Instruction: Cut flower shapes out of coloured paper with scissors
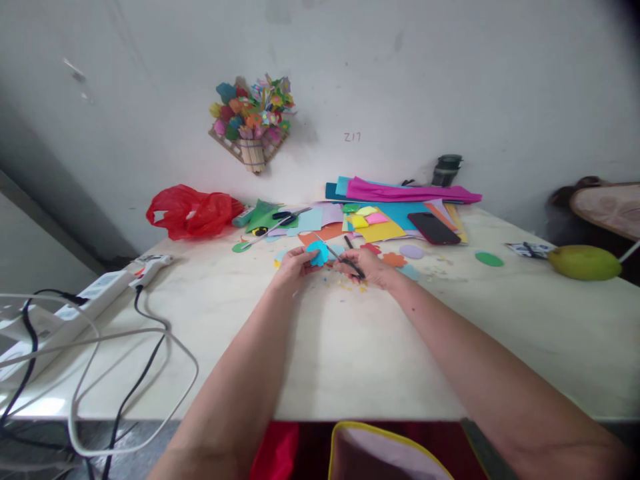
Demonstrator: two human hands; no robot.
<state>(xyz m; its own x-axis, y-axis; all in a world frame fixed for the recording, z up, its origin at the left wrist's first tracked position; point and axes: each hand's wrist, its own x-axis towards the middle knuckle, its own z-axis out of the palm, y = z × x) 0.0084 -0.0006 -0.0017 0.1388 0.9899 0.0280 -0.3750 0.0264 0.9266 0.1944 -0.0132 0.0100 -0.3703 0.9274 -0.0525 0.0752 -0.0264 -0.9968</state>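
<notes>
Pinching a blue paper flower point(319, 253) between thumb and fingers, the left hand point(295, 264) holds it up just above the middle of the bench point(345, 353). Beside it, the right hand point(369, 265) is curled around the dark handles of the scissors point(354, 267), with the blades pointing toward the flower; whether they touch it is too small to tell.

Tiny paper scraps point(345, 280) lie scattered on the bench under and near the hands. Just beyond the right hand are an orange paper flower point(395, 259), a red paper flower point(371, 249) and a lilac paper oval point(411, 251). Farther right lies a green paper oval point(489, 259), near a yellow-green fruit-shaped thing point(584, 262).

Behind the hands, coloured sheets point(383, 230) overlap, with a dark phone point(434, 228) resting on their right side. A pink roll point(410, 191) lies along the back, near a dark cup point(447, 171). To the left of the sheets are a second pair of scissors point(285, 217) and a crumpled red plastic bag point(194, 212). Power strips point(85, 313) and loose cables point(193, 373) take up the left edge. Craft flowers point(254, 113) in a small holder hang on the wall point(390, 87).
</notes>
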